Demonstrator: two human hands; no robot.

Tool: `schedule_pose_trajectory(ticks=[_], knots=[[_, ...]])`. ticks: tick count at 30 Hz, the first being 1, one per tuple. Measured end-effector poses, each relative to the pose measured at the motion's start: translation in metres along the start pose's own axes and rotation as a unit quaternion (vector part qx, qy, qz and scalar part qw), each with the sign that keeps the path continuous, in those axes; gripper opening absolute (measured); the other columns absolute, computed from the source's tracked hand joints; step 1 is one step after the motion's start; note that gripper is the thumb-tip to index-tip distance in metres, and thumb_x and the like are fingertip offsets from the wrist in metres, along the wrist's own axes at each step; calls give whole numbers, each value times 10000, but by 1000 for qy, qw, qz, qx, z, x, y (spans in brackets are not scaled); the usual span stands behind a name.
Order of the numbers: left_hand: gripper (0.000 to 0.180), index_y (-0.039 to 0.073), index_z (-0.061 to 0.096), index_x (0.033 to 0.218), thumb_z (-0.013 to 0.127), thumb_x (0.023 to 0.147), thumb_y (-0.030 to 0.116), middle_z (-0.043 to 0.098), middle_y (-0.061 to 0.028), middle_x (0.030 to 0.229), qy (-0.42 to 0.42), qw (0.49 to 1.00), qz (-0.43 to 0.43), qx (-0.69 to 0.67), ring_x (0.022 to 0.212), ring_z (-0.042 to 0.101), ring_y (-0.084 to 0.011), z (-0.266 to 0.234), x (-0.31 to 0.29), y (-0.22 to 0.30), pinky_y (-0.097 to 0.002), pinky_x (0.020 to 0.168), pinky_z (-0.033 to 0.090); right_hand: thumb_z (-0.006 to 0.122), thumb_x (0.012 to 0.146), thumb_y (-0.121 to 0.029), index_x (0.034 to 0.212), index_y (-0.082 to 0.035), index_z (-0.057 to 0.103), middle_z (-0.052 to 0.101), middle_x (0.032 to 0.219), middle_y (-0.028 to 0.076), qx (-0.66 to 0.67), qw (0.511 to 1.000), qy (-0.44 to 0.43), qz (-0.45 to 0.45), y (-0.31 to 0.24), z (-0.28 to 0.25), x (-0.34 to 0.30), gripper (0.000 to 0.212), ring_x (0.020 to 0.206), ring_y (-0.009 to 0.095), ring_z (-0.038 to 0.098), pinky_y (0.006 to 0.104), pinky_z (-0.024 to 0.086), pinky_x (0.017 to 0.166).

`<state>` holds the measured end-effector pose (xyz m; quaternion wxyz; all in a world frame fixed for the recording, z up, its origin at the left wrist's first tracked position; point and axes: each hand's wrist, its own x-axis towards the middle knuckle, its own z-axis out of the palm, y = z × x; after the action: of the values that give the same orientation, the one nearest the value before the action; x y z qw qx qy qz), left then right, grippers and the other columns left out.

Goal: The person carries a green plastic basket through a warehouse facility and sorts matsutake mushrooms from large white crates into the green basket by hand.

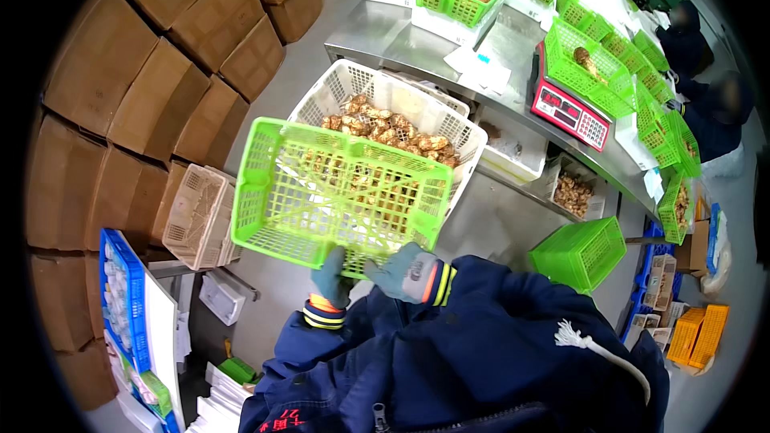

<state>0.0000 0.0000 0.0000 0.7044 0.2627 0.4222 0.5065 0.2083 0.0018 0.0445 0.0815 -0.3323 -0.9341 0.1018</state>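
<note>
Both my hands wear grey gloves and grip the near side of a bright green plastic basket (277, 247). My left hand (330, 275) closes on the rim near its middle. My right hand (407, 271) holds the same side farther right, its fingertips partly hidden. Through the basket's open grid I see brown-and-white mushrooms (377, 123), and none appear to lie inside it. They fill part of a white perforated crate (473, 148) beneath and beyond the basket. The basket covers the crate's near part.
A steel table (385, 36) carries green baskets and a red digital scale (565, 112). Stacked cardboard boxes (100, 88) line the left. Beige crates (192, 212) stand at left, and stacked green baskets (579, 255) at right. Two people (718, 108) are at the far right.
</note>
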Motion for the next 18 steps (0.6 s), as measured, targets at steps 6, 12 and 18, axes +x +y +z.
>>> schedule_pose_trajectory(ticks=[6,12,18], knots=[[308,15,503,1083,494,806,149,567,-128,1011,56,987,4,-148,936,539,-272,-54,18,84,-410,829,433,598,680,-160,1009,-5,538,491,578,43,132,948,275,-96,16,-47,75,369,459,187,494,314,385,403],[391,-4,446,1125,470,813,231,560,-167,1008,70,991,71,-89,860,566,-257,-144,7,164,-355,617,487,521,756,-233,1077,-76,495,570,854,126,192,951,160,180,61,-5,161,359,777,304,550,401,437,671],[402,-26,425,1150,483,777,114,525,-173,1095,161,971,79,-159,1006,528,-304,-248,58,192,-456,851,457,572,712,-406,1270,-44,301,463,1138,246,224,889,137,375,101,40,291,718,1016,382,479,406,377,879]])
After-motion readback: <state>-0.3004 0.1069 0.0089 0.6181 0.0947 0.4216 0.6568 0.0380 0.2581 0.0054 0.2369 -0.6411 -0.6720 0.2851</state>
